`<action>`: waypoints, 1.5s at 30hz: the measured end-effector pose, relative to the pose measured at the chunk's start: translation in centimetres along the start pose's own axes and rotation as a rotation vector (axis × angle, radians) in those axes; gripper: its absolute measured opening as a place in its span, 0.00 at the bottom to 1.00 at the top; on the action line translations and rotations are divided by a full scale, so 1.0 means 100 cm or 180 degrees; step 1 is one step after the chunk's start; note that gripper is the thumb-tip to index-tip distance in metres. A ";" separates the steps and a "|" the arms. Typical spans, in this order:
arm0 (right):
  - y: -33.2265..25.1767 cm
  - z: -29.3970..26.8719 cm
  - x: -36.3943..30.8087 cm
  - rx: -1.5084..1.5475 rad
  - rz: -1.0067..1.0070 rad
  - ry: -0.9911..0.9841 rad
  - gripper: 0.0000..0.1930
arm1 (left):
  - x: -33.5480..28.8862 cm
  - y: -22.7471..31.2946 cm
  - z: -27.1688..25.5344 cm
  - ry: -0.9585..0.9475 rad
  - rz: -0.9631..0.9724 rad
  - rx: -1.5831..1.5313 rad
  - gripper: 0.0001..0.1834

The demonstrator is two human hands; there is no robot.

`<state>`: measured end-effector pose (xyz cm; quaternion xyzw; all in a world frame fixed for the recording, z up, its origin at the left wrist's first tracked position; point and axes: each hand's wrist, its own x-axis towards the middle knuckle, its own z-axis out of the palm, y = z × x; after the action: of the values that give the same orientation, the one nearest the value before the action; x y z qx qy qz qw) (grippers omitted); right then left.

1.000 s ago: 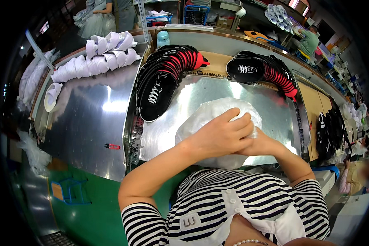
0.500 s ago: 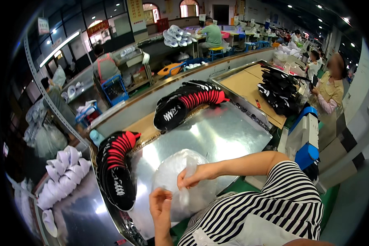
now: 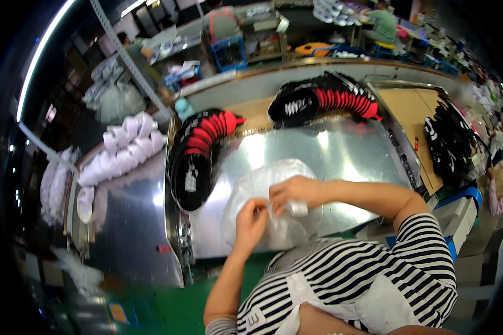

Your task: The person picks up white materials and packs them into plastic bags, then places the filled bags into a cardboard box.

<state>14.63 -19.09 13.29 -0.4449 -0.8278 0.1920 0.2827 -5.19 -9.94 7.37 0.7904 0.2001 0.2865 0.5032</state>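
A cloudy, translucent plastic bag point(image 3: 241, 192) lies bunched on the metal tabletop in front of me. My left hand point(image 3: 251, 223) is closed at the gathered edge of the bag, thumb and fingers pinched together. Right beside it, my right hand point(image 3: 296, 191) is curled shut on the same plastic, a little higher and partly blurred. A thin twisted strand of plastic runs between the two hands. By the right fingers sits a small white flap point(image 3: 297, 209); I cannot make out whether it belongs to the bag.
Curved stacks of black-and-red shoe uppers lie left point(image 3: 193, 167) and at the back point(image 3: 318, 103) of the metal table point(image 3: 346, 151). White shoe parts point(image 3: 126, 153) fill a side table. Black pieces point(image 3: 450, 142) rest on cardboard point(image 3: 408, 106) at right. A raised ledge point(image 3: 235, 86) borders the back; people work beyond.
The view has swung left and down, so the tables appear farther right. My hands have come closer together at the bag, the left rising beside the right.
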 end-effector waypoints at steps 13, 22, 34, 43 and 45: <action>0.029 0.028 -0.002 -0.1246 0.0299 0.0950 0.11 | 0.000 0.029 0.048 0.0903 -0.0557 -0.0280 0.09; 0.036 0.007 -0.031 0.0200 0.0237 0.0927 0.08 | 0.014 0.028 0.038 -0.0371 -0.1259 -0.0873 0.16; 0.036 0.000 -0.054 0.1186 -0.0324 0.0553 0.11 | 0.007 0.049 0.054 0.0036 0.0238 0.1704 0.07; 0.051 0.016 -0.092 -0.0019 -0.0210 0.1509 0.10 | -0.025 0.064 0.068 0.0159 0.0800 0.3624 0.03; 0.046 0.020 -0.104 -0.0063 -0.0207 0.1576 0.10 | -0.035 0.065 0.076 0.0180 0.0577 0.3384 0.07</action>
<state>20.89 -25.61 6.08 -0.4542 -0.7490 0.0600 0.4786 -2.68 -19.97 9.86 0.9422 0.2620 0.2091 0.0014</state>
